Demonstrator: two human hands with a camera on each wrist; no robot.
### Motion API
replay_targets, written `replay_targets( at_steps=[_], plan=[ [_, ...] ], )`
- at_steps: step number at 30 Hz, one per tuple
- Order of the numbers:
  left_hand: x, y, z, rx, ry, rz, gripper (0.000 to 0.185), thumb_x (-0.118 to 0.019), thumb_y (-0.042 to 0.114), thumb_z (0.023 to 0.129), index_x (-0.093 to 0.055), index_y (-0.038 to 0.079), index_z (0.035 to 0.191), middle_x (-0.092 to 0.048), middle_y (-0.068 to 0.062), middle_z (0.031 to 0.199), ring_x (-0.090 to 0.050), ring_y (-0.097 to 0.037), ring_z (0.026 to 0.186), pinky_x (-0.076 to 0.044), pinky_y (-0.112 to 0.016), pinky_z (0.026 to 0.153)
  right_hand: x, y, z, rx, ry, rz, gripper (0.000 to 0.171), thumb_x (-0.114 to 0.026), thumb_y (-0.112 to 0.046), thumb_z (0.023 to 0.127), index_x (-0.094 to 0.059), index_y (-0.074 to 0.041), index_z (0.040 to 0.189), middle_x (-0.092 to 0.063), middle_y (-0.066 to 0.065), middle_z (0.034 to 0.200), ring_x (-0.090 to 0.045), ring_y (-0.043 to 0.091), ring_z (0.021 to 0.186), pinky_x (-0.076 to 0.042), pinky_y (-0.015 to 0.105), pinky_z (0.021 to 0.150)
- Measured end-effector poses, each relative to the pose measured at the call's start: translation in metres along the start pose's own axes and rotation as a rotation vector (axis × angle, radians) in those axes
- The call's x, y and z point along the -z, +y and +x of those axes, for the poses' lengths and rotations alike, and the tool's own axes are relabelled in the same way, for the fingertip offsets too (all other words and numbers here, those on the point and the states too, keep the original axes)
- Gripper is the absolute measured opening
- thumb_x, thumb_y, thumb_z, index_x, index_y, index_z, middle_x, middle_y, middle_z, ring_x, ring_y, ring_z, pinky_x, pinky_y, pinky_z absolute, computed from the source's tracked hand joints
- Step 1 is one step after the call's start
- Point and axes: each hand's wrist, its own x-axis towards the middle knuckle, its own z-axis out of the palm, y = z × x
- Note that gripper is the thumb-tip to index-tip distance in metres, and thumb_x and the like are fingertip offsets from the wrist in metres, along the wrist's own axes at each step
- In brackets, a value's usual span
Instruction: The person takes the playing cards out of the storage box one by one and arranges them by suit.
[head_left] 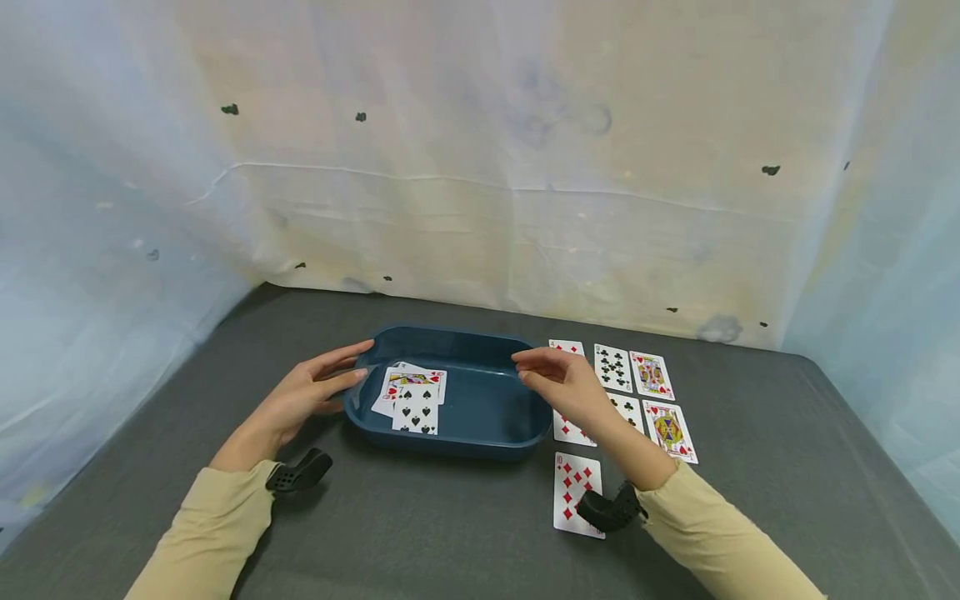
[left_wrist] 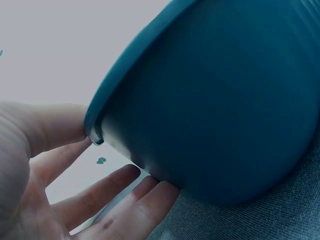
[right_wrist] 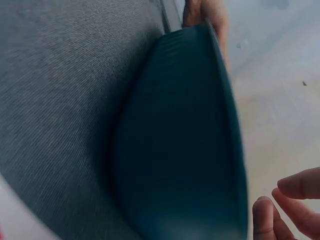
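Observation:
A dark blue plastic tub (head_left: 487, 408) sits on the dark table with playing cards in its left half: a spade card (head_left: 416, 412) overlaps a red face card (head_left: 408, 379), and a further card lies partly hidden beneath. My left hand (head_left: 303, 387) holds the tub's left end. In the left wrist view, its thumb is at the rim and its fingers (left_wrist: 150, 200) touch the outer wall. My right hand (head_left: 566, 383) is above the tub's right end, fingers bent and holding nothing. The right wrist view shows its fingertips (right_wrist: 265, 215) apart from the tub wall (right_wrist: 175, 140).
Right of the tub lie face-up cards in columns: diamonds (head_left: 572, 429), clubs (head_left: 613, 367) and red face cards (head_left: 670, 429). The right forearm partly covers some. A ten of diamonds (head_left: 566, 487) lies nearer the front. Pale sheeting (head_left: 480, 225) stands behind the table.

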Motion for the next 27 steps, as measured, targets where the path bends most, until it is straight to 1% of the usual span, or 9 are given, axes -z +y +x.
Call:
replay_targets(
  at_steps=[4,12,17,20,23,27],
  plan=[
    [-0.001,-0.001,0.001,0.000,-0.001,0.005,0.063,-0.061,0.035,0.094,-0.034,0.022,0.150,-0.020,-0.016,0.158,-0.022,-0.037,0.143,-0.041,-0.057,0.100,-0.016,-0.007,0.014,-0.026,-0.011,-0.011,0.026,-0.062,-0.010,0.092,-0.067,-0.004,0.117,-0.069,0.014,0.113,-0.066,0.023,0.100,-0.054,0.034,0.084],
    [0.000,-0.001,0.002,0.007,0.003,-0.005,0.062,-0.061,0.033,0.095,-0.035,0.022,0.150,-0.020,-0.014,0.158,-0.022,-0.036,0.143,-0.042,-0.056,0.100,-0.046,-0.016,0.034,-0.060,-0.061,-0.023,0.025,-0.064,-0.007,0.090,-0.068,-0.001,0.114,-0.070,0.015,0.109,-0.066,0.021,0.095,-0.054,0.032,0.083],
    [-0.001,0.001,0.001,-0.005,0.003,-0.002,0.061,-0.060,0.032,0.095,-0.035,0.022,0.150,-0.021,-0.015,0.157,-0.023,-0.037,0.142,-0.044,-0.054,0.098,-0.062,-0.022,0.045,-0.120,-0.096,-0.087,0.025,-0.066,-0.010,0.088,-0.070,-0.004,0.113,-0.070,0.010,0.106,-0.064,0.018,0.089,-0.053,0.031,0.080],
    [-0.001,0.002,-0.001,-0.010,0.002,0.001,0.061,-0.060,0.032,0.096,-0.035,0.022,0.150,-0.021,-0.016,0.157,-0.024,-0.037,0.142,-0.045,-0.053,0.097,-0.069,-0.026,0.052,-0.180,-0.143,-0.128,0.026,-0.067,-0.013,0.088,-0.070,-0.006,0.113,-0.068,0.010,0.109,-0.062,0.021,0.096,-0.052,0.035,0.085],
    [-0.002,0.003,-0.001,-0.010,-0.002,-0.003,0.061,-0.060,0.031,0.096,-0.035,0.022,0.150,-0.021,-0.016,0.157,-0.024,-0.037,0.142,-0.045,-0.053,0.098,-0.076,-0.029,0.058,-0.229,-0.186,-0.166,0.030,-0.069,-0.015,0.086,-0.069,-0.008,0.115,-0.065,0.012,0.118,-0.059,0.025,0.108,-0.049,0.039,0.092],
    [-0.002,0.004,-0.001,-0.002,-0.002,-0.005,0.061,-0.061,0.032,0.095,-0.035,0.022,0.150,-0.020,-0.016,0.158,-0.023,-0.037,0.143,-0.044,-0.055,0.098,-0.086,-0.032,0.065,-0.245,-0.233,-0.217,0.038,-0.072,-0.016,0.083,-0.066,-0.008,0.120,-0.060,0.014,0.130,-0.055,0.029,0.119,-0.047,0.042,0.096]
  ],
)
